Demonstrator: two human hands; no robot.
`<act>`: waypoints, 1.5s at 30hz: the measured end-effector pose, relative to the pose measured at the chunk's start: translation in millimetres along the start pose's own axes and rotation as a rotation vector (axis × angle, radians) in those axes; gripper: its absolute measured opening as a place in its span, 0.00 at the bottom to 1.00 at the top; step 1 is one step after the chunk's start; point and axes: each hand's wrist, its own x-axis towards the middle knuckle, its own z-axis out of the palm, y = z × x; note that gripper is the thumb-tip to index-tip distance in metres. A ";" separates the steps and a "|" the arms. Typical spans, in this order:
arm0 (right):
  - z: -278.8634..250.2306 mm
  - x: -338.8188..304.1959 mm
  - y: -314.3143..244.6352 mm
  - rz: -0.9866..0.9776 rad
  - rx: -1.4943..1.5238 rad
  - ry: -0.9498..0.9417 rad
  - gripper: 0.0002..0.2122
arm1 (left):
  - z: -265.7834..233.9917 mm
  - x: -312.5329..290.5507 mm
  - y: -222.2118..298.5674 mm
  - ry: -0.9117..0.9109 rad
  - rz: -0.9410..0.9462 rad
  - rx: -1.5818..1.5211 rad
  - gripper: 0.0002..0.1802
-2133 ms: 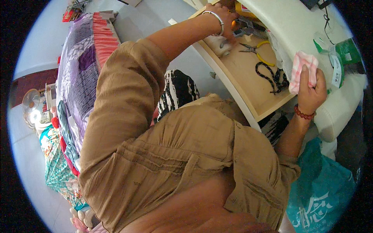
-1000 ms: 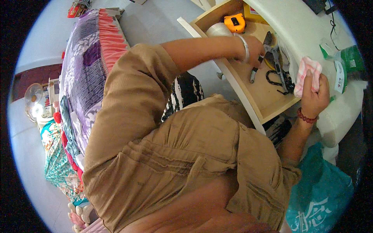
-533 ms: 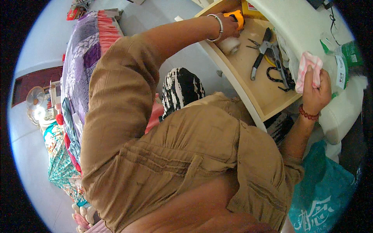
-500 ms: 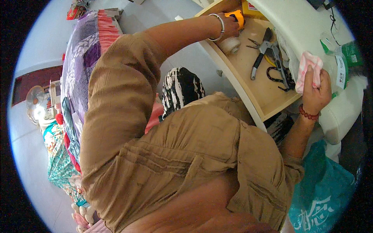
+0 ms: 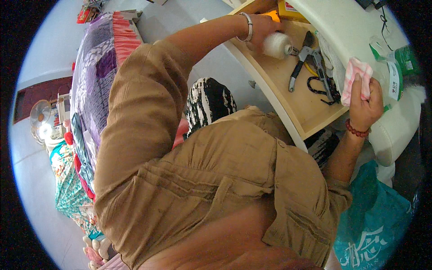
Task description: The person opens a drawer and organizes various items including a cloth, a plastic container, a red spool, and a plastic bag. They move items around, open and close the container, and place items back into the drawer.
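My left hand (image 5: 265, 31), with a silver bangle at the wrist, reaches into the open wooden drawer (image 5: 318, 124). Its fingers close on a white spool of thread (image 5: 275, 45), partly hidden and slightly blurred. Just beyond that hand, part of an orange tape measure (image 5: 272, 16) shows. A pink-and-white folded cloth (image 5: 357, 80) is gripped in my right hand (image 5: 366, 105) over the white tabletop, thumb on top. Pruning shears (image 5: 307, 56) with dark grips lie in the drawer beside the spool. Near them is a coiled black cord (image 5: 316, 88).
A yellow box (image 5: 292, 12) fills the drawer's far corner. On the white table (image 5: 330, 20) at right are a green-and-white packet (image 5: 400, 67) and a black cable (image 5: 384, 27). A teal bag (image 5: 373, 216) hangs below right. A bed with a purple cover (image 5: 96, 58) stands at left.
My left hand has left the tape measure and taken hold of the white spool, which has shifted right and slightly up in view. The right hand with its cloth has barely moved.
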 end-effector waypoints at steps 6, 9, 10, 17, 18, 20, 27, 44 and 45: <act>1.4 -2.1 7.2 -0.065 0.028 -0.006 0.04 | 10.5 7.8 -6.9 0.240 0.014 -0.473 0.43; 0.6 -2.3 3.4 -0.004 -0.033 -0.019 0.03 | 13.8 14.0 -5.2 0.233 0.006 -0.589 0.41; 1.0 -1.9 2.7 -0.015 -0.030 -0.013 0.03 | 13.8 15.4 -7.9 0.236 -0.015 -0.661 0.41; 1.0 -0.7 4.7 -0.042 -0.074 -0.012 0.04 | 7.7 10.7 -8.4 0.236 -0.111 -1.243 0.39; 1.3 -0.9 4.4 -0.042 -0.082 -0.006 0.05 | 14.9 13.8 -12.1 0.230 -0.129 -1.305 0.37; 1.4 -0.9 3.6 -0.054 -0.043 -0.008 0.04 | 24.8 19.3 -19.6 0.205 -0.149 -1.391 0.35; 2.7 -0.8 0.7 -0.039 -0.029 -0.006 0.04 | 14.7 19.2 -12.0 0.105 -0.375 -1.580 0.33; 2.7 -1.0 3.2 -0.034 -0.072 -0.029 0.07 | -33.5 31.1 41.5 0.416 -0.640 -0.491 0.46; 2.6 -0.6 2.4 -0.034 -0.084 -0.040 0.07 | -23.5 38.3 36.2 0.509 -0.620 -0.458 0.46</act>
